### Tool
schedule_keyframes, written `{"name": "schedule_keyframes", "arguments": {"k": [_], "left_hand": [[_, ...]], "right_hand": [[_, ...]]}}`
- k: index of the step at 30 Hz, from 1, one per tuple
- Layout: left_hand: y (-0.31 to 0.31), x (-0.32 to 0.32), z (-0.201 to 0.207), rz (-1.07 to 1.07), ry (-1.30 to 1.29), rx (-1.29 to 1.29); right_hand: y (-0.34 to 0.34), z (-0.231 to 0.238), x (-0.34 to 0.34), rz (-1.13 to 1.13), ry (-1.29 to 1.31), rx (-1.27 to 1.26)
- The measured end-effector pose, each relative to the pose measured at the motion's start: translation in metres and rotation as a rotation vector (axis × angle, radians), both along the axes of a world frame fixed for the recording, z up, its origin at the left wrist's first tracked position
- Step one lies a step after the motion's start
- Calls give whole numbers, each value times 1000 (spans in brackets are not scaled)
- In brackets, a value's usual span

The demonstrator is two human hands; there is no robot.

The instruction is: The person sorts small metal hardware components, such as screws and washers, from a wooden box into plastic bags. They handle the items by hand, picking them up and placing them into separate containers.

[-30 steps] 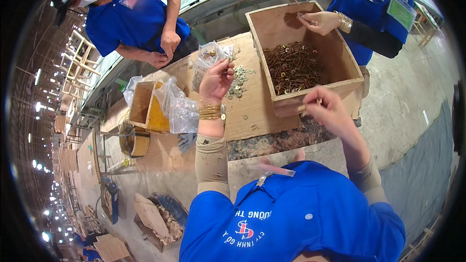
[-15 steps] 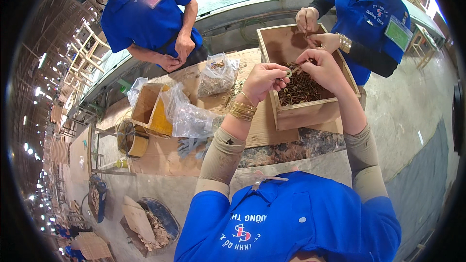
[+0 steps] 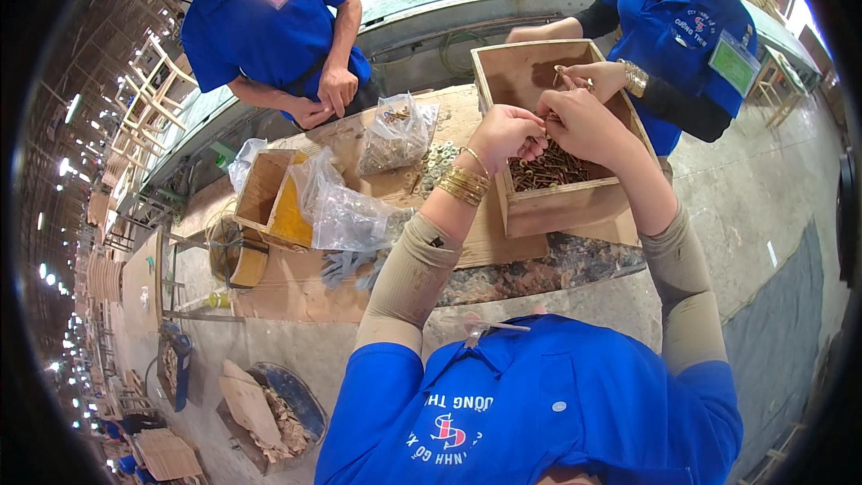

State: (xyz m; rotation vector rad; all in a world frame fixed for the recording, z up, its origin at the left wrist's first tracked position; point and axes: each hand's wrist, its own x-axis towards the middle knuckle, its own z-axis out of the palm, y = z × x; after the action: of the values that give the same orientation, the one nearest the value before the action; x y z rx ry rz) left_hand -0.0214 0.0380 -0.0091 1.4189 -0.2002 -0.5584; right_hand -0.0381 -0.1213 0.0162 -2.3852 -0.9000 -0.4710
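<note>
The person's left hand point(image 3: 503, 136) and right hand point(image 3: 584, 126) meet fingertip to fingertip over the wooden box point(image 3: 561, 207) of dark screws point(image 3: 549, 169). Both are pinched shut around some small piece, probably a screw, though it is too tiny to make out. The work would likely go best kept low over the box, so a dropped piece falls back among the screws, and clear of the co-worker's hand point(image 3: 597, 79) reaching in at the far side.
</note>
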Motion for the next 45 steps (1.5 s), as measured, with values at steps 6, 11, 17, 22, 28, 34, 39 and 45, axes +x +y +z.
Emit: {"name": "schedule_keyframes", "arguments": {"k": [6, 11, 17, 22, 28, 34, 39, 45], "left_hand": [[-2, 13, 0, 19, 10, 1], [-4, 22, -4, -28, 32, 68], [2, 30, -11, -58, 134, -144], [6, 32, -14, -85, 150, -164], [4, 27, -13, -107, 198, -175], [5, 23, -15, -105, 153, -161], [1, 18, -7, -84, 130, -131], [1, 14, 4, -116, 131, -173]], "right_hand": [[-10, -1, 8, -28, 54, 130], [-26, -6, 16, -52, 222, 406], [-32, -9, 9, -137, 397, 556], [-26, -5, 2, -195, 508, 669], [-16, -20, 7, -173, 355, 653], [-1, -21, 8, -185, 202, 637], [2, -21, 9, -219, 64, 510], [3, -18, 7, -228, -46, 412]]}}
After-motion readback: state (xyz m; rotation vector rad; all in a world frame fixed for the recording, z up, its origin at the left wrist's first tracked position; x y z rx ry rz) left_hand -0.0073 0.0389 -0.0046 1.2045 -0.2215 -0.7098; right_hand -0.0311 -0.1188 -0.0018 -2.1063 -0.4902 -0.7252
